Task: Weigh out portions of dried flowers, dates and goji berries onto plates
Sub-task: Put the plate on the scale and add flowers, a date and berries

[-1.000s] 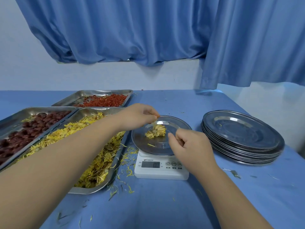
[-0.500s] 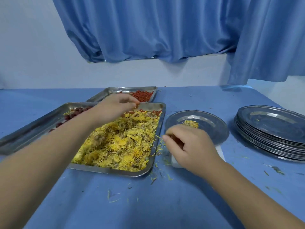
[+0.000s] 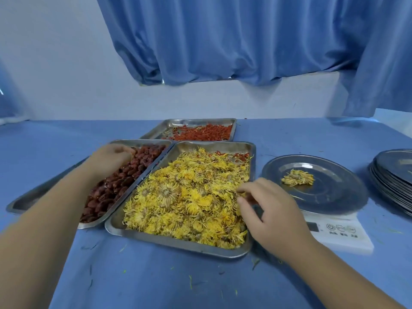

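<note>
We count three steel trays on the blue table (image 3: 156, 284). Our landmark is the flower tray (image 3: 178, 243), heaped with yellow dried flowers (image 3: 189, 192). Touching its left side lies the date tray (image 3: 30, 200), its dates (image 3: 124, 181) piled toward the far end. Just behind the flower tray sits the goji tray (image 3: 170, 126), with goji berries (image 3: 207, 133) spread over its right part.

To the right of the flower tray we see one white scale (image 3: 341, 236) carrying one round steel plate (image 3: 334, 198), and on that plate a single flower head (image 3: 297, 177). Farther right again stands one stack of plates (image 3: 392, 175), too tightly nested for us to count.

Two hands are in view. The left hand (image 3: 109, 158) reaches left of the flower tray, fingers curled down onto the dates; we cannot tell whether it grips one. The right hand (image 3: 274, 215) sits at the flower tray's right edge, thumb and forefinger pinching dried flowers.
</note>
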Available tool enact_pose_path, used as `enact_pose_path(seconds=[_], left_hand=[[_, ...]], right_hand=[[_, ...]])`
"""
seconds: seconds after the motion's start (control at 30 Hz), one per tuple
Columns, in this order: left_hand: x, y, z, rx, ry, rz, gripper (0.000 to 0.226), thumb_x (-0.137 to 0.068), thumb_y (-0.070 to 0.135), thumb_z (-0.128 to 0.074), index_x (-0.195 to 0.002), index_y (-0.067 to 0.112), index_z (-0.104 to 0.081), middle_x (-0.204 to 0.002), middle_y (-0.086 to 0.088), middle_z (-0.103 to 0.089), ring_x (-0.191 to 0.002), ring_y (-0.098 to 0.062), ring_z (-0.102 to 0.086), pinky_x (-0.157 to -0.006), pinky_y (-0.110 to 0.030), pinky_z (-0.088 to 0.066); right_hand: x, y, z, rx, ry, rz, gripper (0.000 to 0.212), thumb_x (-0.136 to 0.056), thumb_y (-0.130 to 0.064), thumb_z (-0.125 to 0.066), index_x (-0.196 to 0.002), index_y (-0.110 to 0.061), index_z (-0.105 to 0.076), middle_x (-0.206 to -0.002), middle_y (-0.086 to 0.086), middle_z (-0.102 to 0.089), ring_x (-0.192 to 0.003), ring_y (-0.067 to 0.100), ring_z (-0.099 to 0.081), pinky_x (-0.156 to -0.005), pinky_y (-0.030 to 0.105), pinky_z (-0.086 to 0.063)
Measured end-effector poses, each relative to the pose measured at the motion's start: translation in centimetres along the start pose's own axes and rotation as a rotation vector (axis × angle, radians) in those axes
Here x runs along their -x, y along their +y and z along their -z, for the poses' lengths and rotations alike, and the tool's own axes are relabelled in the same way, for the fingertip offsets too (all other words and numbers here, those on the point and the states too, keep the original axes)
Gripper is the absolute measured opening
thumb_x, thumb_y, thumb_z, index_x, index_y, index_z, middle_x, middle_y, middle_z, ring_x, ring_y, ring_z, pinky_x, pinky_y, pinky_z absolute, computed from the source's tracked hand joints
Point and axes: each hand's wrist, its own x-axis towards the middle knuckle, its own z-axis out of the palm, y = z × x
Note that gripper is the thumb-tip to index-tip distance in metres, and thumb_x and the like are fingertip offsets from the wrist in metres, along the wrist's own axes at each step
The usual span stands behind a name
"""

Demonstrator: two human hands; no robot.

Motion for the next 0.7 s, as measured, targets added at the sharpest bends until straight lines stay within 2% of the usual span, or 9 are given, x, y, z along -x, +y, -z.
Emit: enact_pose_path(seconds=[0.07,0.13,0.3,0.5,0.63,0.7], left_hand=[[-0.3,-1.3,-0.8,-0.162,-0.089,0.035,0.021,-0.097,0.021,-0.054,-0.114,0.021,-0.066,-0.121,-0.004,-0.062,-0.106,-0.029,-0.06,-0.097,-0.04,-0.04],[-0.6,-1.9,-1.4,-0.293,-0.178,0.07,0.023,-0.095,0.016,-0.057,-0.116,0.019,-0.066,-0.124,-0.004,-0.062,-0.111,-0.023,-0.056,-0.102,-0.037,-0.036],[-0.7,-1.7,-1.7,-0.339,-0.236,0.041,0.023,-0.088,0.004,-0.061,-0.1,0.022,-0.069,-0.107,0.0,-0.069,-0.099,-0.017,-0.061,-0.097,-0.033,-0.042],[-0.4,-1.6,-1.6,-0.328,-0.089,-0.023,0.014,-0.092,0.014,-0.063,-0.099,0.025,-0.067,-0.112,0.0,-0.068,-0.093,-0.014,-0.057,-0.088,-0.028,-0.04],[0.3,0.4,-1.5,-0.143,0.048,-0.096,0.016,-0.096,0.02,-0.057,-0.102,0.029,-0.068,-0.111,0.008,-0.062,-0.074,-0.007,-0.06,-0.064,-0.021,-0.041],[0.9,2.4,-1.8,-0.021,0.065,-0.138,0.018,-0.096,0.02,-0.056,-0.1,0.031,-0.069,-0.107,0.014,-0.066,-0.075,-0.006,-0.06,-0.061,-0.017,-0.039]], right_hand=[[-0.3,-0.2,-0.2,0.003,0.004,0.003,0.023,-0.09,-0.032,-0.046,-0.095,-0.02,-0.065,-0.08,-0.011,-0.054,-0.076,0.008,-0.051,-0.061,0.028,-0.046],[-0.5,-0.3,-0.5,0.011,-0.002,0.009,0.017,-0.09,-0.027,-0.05,-0.093,-0.019,-0.065,-0.08,-0.009,-0.055,-0.075,0.008,-0.051,-0.061,0.029,-0.046],[-0.5,0.0,-0.7,0.007,-0.007,0.028,0.016,-0.09,-0.023,-0.052,-0.088,-0.017,-0.067,-0.079,-0.007,-0.056,-0.075,0.01,-0.052,-0.061,0.03,-0.046],[-0.5,0.3,-0.4,0.018,0.019,0.053,0.021,-0.09,-0.023,-0.049,-0.085,-0.016,-0.067,-0.078,-0.007,-0.057,-0.073,0.009,-0.052,-0.06,0.026,-0.044],[-0.6,0.8,0.1,-0.025,0.088,-0.001,0.021,-0.09,-0.024,-0.049,-0.084,-0.016,-0.067,-0.076,-0.009,-0.056,-0.071,0.007,-0.05,-0.062,0.013,-0.036],[-0.6,1.1,0.6,-0.083,0.155,-0.058,0.016,-0.089,-0.019,-0.053,-0.081,-0.017,-0.067,-0.072,-0.01,-0.056,-0.07,0.005,-0.05,-0.062,0.012,-0.036]])
